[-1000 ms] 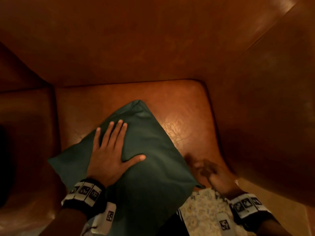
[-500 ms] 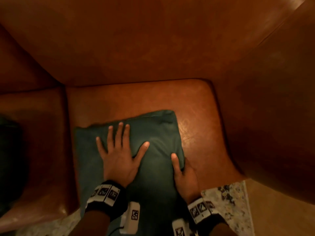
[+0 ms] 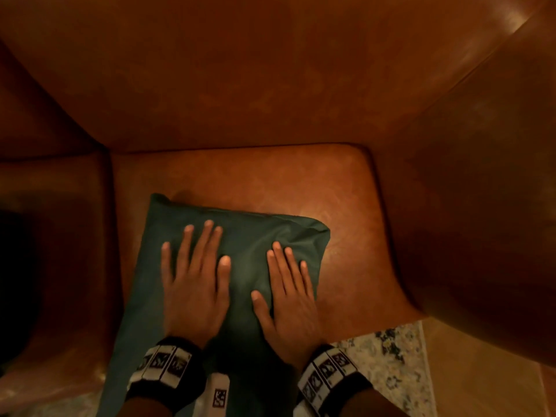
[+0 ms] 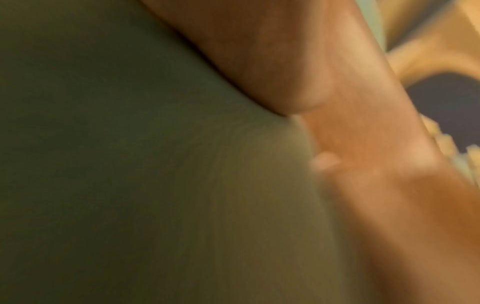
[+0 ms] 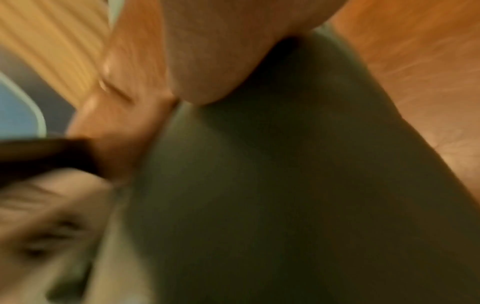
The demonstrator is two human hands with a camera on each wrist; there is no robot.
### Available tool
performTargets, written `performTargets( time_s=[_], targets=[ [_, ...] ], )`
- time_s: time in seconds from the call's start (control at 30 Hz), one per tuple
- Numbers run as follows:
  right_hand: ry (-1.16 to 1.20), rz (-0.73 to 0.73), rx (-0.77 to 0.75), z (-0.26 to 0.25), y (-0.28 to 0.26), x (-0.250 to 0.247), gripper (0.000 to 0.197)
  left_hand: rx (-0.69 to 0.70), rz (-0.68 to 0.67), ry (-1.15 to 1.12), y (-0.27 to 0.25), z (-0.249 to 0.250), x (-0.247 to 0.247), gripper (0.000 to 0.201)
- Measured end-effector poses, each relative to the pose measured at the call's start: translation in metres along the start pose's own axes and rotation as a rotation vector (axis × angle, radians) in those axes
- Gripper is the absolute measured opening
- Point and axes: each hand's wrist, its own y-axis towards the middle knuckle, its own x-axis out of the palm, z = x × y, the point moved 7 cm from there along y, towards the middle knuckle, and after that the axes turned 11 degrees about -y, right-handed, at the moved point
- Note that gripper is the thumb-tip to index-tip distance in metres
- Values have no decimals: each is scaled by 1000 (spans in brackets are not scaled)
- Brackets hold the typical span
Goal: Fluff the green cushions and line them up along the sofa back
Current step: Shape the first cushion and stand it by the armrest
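A dark green cushion (image 3: 246, 251) lies flat on the brown leather sofa seat (image 3: 346, 212), its near edge reaching over the seat's front. My left hand (image 3: 194, 275) presses flat on its left half, fingers straight and spread. On its right half my right hand (image 3: 290, 287) lies flat the same way. Both wrist views are blurred: green fabric (image 4: 130, 164) fills the left wrist view under my palm, and the cushion (image 5: 285, 185) fills the right wrist view with sofa leather (image 5: 415, 72) beside it.
The sofa back (image 3: 270, 85) rises behind the seat, and an armrest (image 3: 481, 221) closes the right side. A second seat section (image 3: 60, 251) lies to the left with something dark at its far left edge. Speckled floor (image 3: 388, 356) shows at the lower right.
The cushion turned from a diamond lie to square on the seat. My right hand came from beside the cushion's right edge onto its top; my left hand stayed pressed on it.
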Motion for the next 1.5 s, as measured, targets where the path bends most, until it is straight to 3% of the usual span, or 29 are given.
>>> performTargets(
  time_s=[0.07, 0.13, 0.23, 0.47, 0.57, 0.7, 0.77, 0.9, 0.93, 1.0, 1.1, 1.27, 1.33, 1.43, 1.5],
  targets=[
    [-24, -37, 3, 6, 7, 10, 76, -164, 66, -9, -25, -14, -8, 67],
    [-42, -53, -2, 9, 8, 13, 76, -235, 75, -14, -49, -19, -7, 75],
    [-54, -41, -13, 10, 3, 14, 76, -256, 30, -6, -62, -21, 6, 80],
    [-34, 15, 49, 1, 20, 6, 76, -312, -31, 29, -36, -47, 26, 80],
    [-27, 63, -10, -11, 20, -4, 80, -296, -40, 61, -40, -57, 30, 80],
    [-35, -55, -53, 1, 30, 7, 81, -288, -21, 81, -37, -53, 35, 81],
    [-32, -127, 20, 21, 43, 21, 80, -303, -27, 87, -27, -40, 40, 82],
    [228, -327, 525, 88, 78, 36, 70, -306, -40, 86, -15, -27, 47, 82],
    [226, -367, 563, 98, 84, 36, 65, -303, -35, 86, -15, -29, 47, 82],
    [86, -331, 507, 109, 86, 29, 62, -296, -39, 93, -16, -33, 48, 82],
    [-73, -144, 416, 118, 75, 7, 55, -298, -39, 90, -23, -41, 49, 81],
    [18, 222, 322, 124, 72, -46, 27, -273, -19, 99, -31, -53, 48, 81],
    [74, 175, 341, 131, 84, -41, 26, -277, -21, 99, -32, -52, 48, 81],
    [85, -35, 389, 139, 100, -18, 31, -275, -18, 86, -31, -51, 47, 81],
    [63, -37, 391, 144, 104, -12, 20, -274, -15, 81, -31, -51, 46, 81]
  ],
)
